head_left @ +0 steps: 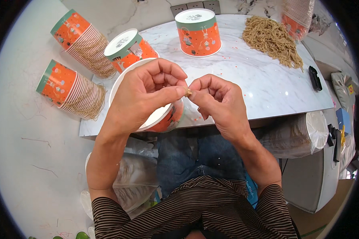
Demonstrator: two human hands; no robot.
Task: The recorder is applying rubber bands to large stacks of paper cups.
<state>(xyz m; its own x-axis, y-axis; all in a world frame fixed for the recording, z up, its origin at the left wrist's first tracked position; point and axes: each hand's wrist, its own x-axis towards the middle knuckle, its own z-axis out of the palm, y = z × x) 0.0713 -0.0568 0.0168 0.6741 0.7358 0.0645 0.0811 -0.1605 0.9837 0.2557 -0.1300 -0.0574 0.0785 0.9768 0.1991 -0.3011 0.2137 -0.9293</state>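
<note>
My left hand (145,93) and my right hand (217,101) meet above the near edge of a white marble table (263,85). Both pinch a small tan piece of cord (188,92) between thumb and fingertips. Right under the hands an open orange paper cup (161,117) with a white inside lies tilted at the table edge, partly hidden by my left hand.
Two upside-down orange cups (198,32) (128,48) stand farther back. Two stacks of cups (81,42) (70,89) with cord handles lie on the left. A heap of tan cords (272,40) sits at the far right, a black object (315,78) beside it. Plastic-wrapped cups (303,133) sit below the table.
</note>
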